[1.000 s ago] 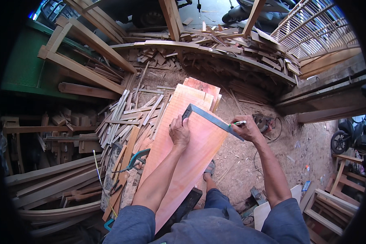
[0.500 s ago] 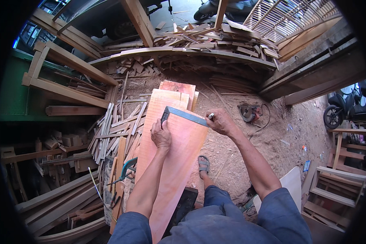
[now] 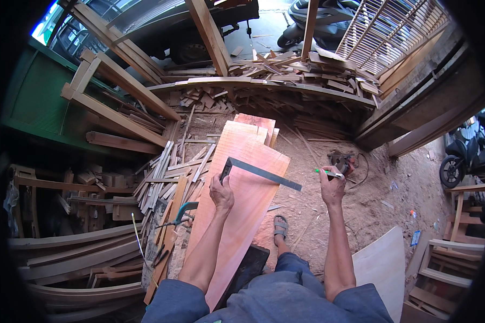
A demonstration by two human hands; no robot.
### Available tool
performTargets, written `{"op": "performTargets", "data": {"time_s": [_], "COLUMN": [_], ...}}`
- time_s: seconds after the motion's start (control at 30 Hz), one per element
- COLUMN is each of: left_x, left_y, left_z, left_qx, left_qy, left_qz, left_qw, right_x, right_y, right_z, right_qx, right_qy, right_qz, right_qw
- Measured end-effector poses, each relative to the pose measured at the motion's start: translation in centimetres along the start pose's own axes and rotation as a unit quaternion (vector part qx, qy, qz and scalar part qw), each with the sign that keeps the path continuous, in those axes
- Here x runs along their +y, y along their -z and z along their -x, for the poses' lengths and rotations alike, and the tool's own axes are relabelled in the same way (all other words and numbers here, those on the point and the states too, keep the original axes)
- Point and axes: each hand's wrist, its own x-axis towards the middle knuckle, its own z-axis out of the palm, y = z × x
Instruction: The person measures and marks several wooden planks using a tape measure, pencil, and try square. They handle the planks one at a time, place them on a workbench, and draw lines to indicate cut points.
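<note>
My left hand (image 3: 221,192) is closed around the dark handle of a steel try square (image 3: 265,176), which lies across a long pale pink board (image 3: 237,210), its blade reaching past the board's right edge. My right hand (image 3: 331,188) is off the board to the right, closed on a green and white marker (image 3: 324,171). More boards (image 3: 254,121) show under the far end of this one. Just left of the board is a teal tool (image 3: 185,208) that looks like a clamp or saw.
A red circular saw (image 3: 342,163) with a cable sits on the sawdust floor. Offcuts (image 3: 161,172) are heaped left and ahead, timber frames (image 3: 113,107) lean left, curved pieces (image 3: 75,242) lie lower left. A plywood sheet (image 3: 380,258) and parked motorbike (image 3: 451,167) are right.
My right hand with the marker has moved away from the square to the right. The square, still in my left hand, has slid down the board, away from its far end.
</note>
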Motion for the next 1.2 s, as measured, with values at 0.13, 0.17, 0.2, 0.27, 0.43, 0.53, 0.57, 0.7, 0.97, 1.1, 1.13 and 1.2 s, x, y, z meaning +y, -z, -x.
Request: {"op": "performTargets", "data": {"time_s": [0.13,0.17,0.2,0.27,0.43,0.53,0.57,0.7,0.97,1.1,1.13,1.2], "left_x": [-3.6,-4.6,-5.8,-8.5,-16.1,-20.3,-21.8,-27.5,-39.6,-43.9,-44.9,-47.2], "left_y": [8.5,10.5,12.3,16.0,22.6,25.3,26.3,30.5,34.6,35.0,34.8,33.9], "left_z": [9.2,11.7,14.2,19.6,29.9,33.2,33.6,34.7,32.4,31.4,31.3,31.5], "left_qx": [-0.025,-0.029,-0.029,-0.017,0.083,0.169,0.201,0.274,0.360,0.348,0.346,0.350], "left_qy": [0.063,0.083,0.111,0.182,0.306,0.361,0.371,0.434,0.516,0.597,0.603,0.617], "left_qz": [0.048,0.051,0.062,0.078,0.053,0.066,0.074,0.106,0.094,0.217,0.226,0.260], "left_qw": [0.997,0.995,0.991,0.980,0.947,0.915,0.904,0.852,0.771,0.690,0.682,0.655], "right_x": [1.1,1.3,1.4,1.2,-0.4,-1.1,-1.3,-2.4,-3.6,-2.3,-1.9,-0.9], "right_y": [-0.4,-0.7,-0.7,-1.2,-3.2,-4.4,-4.8,-5.4,-2.4,0.3,0.9,2.1], "right_z": [3.2,4.0,4.9,7.1,14.2,18.7,20.2,25.2,33.8,37.8,38.9,40.7], "right_qx": [0.013,0.013,-0.005,-0.023,-0.120,-0.165,-0.178,-0.225,-0.264,-0.245,-0.238,-0.249], "right_qy": [-0.056,-0.086,-0.074,-0.048,-0.017,-0.031,-0.035,-0.022,0.026,-0.012,-0.014,-0.019], "right_qz": [-0.048,-0.067,-0.051,-0.055,-0.142,-0.145,-0.154,-0.152,-0.164,-0.195,-0.203,-0.192], "right_qw": [0.997,0.994,0.996,0.997,0.983,0.975,0.971,0.962,0.950,0.950,0.950,0.949]}}
